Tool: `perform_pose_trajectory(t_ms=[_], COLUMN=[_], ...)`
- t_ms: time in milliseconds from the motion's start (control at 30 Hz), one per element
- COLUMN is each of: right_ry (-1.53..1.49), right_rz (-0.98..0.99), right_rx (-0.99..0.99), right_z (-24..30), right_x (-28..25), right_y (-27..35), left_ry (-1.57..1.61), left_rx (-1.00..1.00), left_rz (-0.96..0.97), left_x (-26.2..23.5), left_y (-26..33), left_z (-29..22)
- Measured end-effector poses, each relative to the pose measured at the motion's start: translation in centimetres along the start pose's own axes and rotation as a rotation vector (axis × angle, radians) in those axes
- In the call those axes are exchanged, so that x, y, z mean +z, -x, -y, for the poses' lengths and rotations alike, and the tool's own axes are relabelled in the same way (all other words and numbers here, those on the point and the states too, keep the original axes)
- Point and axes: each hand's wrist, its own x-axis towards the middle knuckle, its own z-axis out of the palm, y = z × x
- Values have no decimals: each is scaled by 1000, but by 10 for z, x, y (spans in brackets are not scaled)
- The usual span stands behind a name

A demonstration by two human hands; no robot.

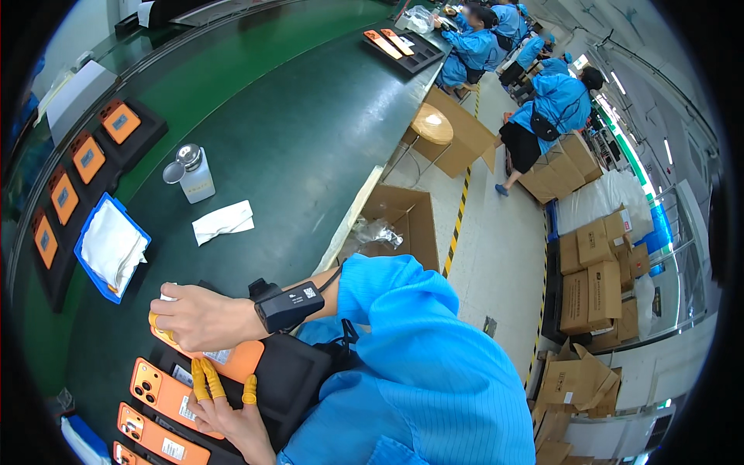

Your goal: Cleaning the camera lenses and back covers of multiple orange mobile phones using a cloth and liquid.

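Head view: green surface (294,132); near its front edge, an orange phone (232,358) held over a black tray (291,384). Right hand (203,316) lies closed across the phone's top; left hand (229,415) grips it from below, fingers (205,381) in yellow cots. More orange phones (163,391) lie just left.

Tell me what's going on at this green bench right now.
A person in a blue smock holds an orange phone-shaped device over a black tray, the right hand pressing a small white wipe on its upper end, the left hand, in yellow finger cots, supporting it from below. More orange devices lie beside it. A clear dispenser bottle stands further back.
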Motion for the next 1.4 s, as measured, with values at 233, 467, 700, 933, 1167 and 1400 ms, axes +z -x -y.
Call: perform_pose_trajectory(t_ms=[233, 467, 700, 933, 1167, 1400], right_ry=[27, 20, -38, -52, -35, -47], right_rz=[9, 47, 25, 10, 31, 14], right_rx=[10, 25, 41, 53, 43, 48], right_z=[1, 2, 4, 6, 2, 3], right_x=[-1, -1, 0, 2, -2, 8], right_y=[5, 4, -1, 0, 9, -1], left_ry=[1, -9, -34, 10, 43, 57], left_rx=[-18, -28, -16, -12, 15, 26], left_rz=[19, 30, -1, -14, -18, -53], left_x=[0, 1, 2, -1, 2, 2], left_y=[0, 0, 1, 3, 0, -1], left_z=[-4, -5, 1, -4, -3, -3])
